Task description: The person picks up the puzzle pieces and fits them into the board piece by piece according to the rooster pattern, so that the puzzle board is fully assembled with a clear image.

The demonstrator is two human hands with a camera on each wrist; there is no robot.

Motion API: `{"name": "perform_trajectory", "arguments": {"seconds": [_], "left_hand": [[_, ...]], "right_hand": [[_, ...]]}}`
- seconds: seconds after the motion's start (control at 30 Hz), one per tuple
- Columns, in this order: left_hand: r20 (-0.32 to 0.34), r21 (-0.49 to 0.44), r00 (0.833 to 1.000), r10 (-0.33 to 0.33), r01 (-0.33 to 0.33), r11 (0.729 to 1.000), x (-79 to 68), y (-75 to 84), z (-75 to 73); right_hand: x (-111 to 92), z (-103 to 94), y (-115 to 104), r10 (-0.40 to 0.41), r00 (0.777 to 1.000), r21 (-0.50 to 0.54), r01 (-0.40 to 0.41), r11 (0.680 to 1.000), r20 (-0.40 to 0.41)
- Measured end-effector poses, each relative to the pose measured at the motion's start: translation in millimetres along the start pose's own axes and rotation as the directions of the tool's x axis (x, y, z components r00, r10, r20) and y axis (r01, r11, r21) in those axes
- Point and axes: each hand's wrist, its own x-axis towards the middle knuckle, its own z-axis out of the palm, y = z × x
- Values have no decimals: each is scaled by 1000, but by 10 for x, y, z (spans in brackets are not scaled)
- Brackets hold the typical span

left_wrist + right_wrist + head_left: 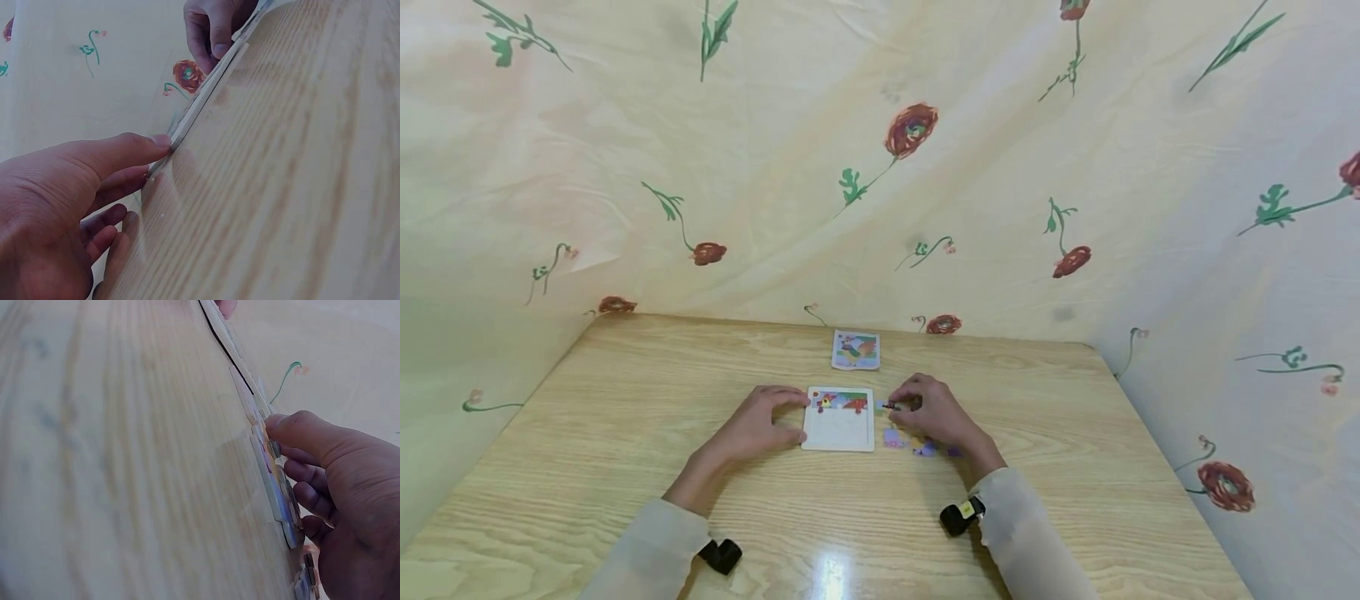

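Observation:
A white square jigsaw puzzle tray (838, 432) lies on the table, its top row filled with colourful pieces and its lower part bare white. My left hand (769, 423) holds the tray's left edge, thumb near the lower corner and forefinger near the upper one. In the left wrist view, the left thumb (153, 142) touches the tray's rim (203, 97). Just right of the tray, my right hand (928, 408) pinches a small dark puzzle piece (891, 407) between thumb and fingertips. Its picture is too small to make out. Loose puzzle pieces (893, 438) lie below that hand, partly hidden by it.
A small picture card (856, 350) with a colourful print lies behind the tray. The wood-grain table (760, 517) meets a flower-printed cloth (790, 167) at the back and sides. Several more loose pieces (275, 487) lie beneath the right hand.

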Motion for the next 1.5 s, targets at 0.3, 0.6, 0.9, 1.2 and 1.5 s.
{"name": "perform_trajectory", "arguments": {"seconds": [0.3, 0.6, 0.9, 1.2, 1.5], "left_hand": [[6, -15, 1000, -14, 14, 1000, -9, 7, 2], [6, -8, 1000, -3, 3, 1000, 2, -1, 1], [1, -1, 1000, 10, -10, 1000, -4, -6, 10], [4, 6, 1000, 10, -11, 1000, -2, 4, 8], [-5, 24, 1000, 10, -10, 1000, 11, -18, 4]], "right_hand": [[0, -7, 5, 8, 1000, 9, -8, 1000, -8], [28, -20, -59, 20, 1000, 9, -20, 1000, -14], [138, 53, -245, -8, 1000, 41, 8, 999, -10], [225, 138, -390, -16, 999, 64, 14, 998, 30], [286, 240, -537, -65, 997, 77, 61, 995, 47]]}}
